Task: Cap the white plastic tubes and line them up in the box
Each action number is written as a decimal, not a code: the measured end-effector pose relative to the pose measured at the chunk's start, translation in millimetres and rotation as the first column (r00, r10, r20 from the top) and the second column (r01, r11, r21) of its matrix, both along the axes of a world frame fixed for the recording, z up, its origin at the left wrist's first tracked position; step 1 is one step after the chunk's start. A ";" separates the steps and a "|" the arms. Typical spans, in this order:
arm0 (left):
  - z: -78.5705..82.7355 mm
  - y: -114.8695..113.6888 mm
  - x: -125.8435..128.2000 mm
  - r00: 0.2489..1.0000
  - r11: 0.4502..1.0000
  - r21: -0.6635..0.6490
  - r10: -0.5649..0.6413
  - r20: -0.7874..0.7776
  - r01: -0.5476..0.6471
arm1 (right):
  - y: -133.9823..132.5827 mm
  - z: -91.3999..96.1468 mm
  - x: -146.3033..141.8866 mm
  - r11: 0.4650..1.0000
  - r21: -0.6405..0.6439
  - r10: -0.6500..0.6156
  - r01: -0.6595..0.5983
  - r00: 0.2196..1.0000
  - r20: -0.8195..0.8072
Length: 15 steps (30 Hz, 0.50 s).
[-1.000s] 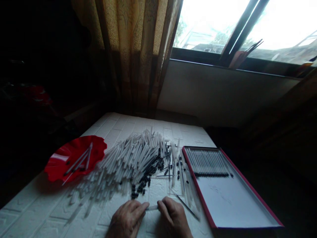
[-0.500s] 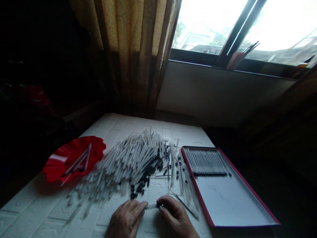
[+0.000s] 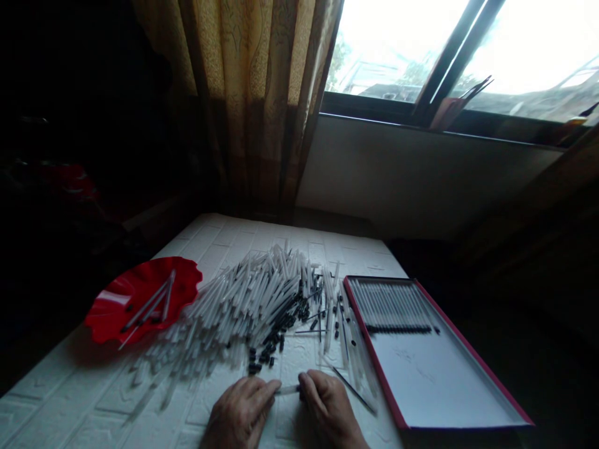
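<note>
Between my two hands runs a clear pen barrel (image 3: 287, 390), low over the front of the table. My left hand (image 3: 243, 408) pinches one end with thumb and fingers. At the other end, which looks dark, my right hand (image 3: 330, 405) is closed, its fingertips hiding the black piece there. Just beyond my hands lie several small black pen plugs (image 3: 262, 357). Behind them spreads a large pile of clear pen barrels (image 3: 253, 293). A dark thin refill (image 3: 353, 390) rests to the right of my right hand.
On the left stands a red wavy-edged bowl (image 3: 110, 305) holding a few pens. To the right, a shallow red-edged box (image 3: 412, 380) carries a row of pens (image 3: 390, 305) at its far end. The white brick-patterned table (image 3: 219, 227) reaches toward a curtain (image 3: 253, 93) and window.
My right hand has turned, its fingers now folded closer around the barrel's dark end. My left hand keeps its pinch nearly in place. The view has shifted very slightly.
</note>
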<state>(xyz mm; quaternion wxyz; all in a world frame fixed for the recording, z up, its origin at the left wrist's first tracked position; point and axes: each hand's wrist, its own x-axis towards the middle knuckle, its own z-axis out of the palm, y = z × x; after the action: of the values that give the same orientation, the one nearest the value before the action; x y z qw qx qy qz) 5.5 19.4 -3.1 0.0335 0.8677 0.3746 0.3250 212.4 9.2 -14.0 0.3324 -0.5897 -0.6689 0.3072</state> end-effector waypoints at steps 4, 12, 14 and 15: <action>-0.9 -0.8 0.2 1.000 1.000 0.009 0.008 -0.001 -0.008 | -3.9 6.5 10.0 0.997 -0.047 0.047 -0.059 0.975 -0.219; -3.2 -0.1 -0.2 1.000 1.000 0.007 0.023 0.011 -0.023 | -3.3 11.1 10.7 0.997 -0.013 0.076 -0.080 0.979 -0.187; -3.3 -0.2 -0.3 1.000 1.000 0.001 0.016 0.009 -0.016 | -3.0 14.8 8.6 0.996 -0.007 0.092 -0.093 0.986 -0.136; -3.5 -0.3 -0.4 1.000 1.000 -0.002 0.012 0.007 -0.012 | -2.9 16.0 7.7 0.995 -0.004 0.098 -0.099 0.989 -0.109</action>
<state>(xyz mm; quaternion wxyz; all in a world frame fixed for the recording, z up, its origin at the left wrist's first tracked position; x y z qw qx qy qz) 5.1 19.1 -6.6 0.0337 0.8642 0.3800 0.3280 220.1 6.3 2.0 0.3501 -0.5400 -0.6765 0.3581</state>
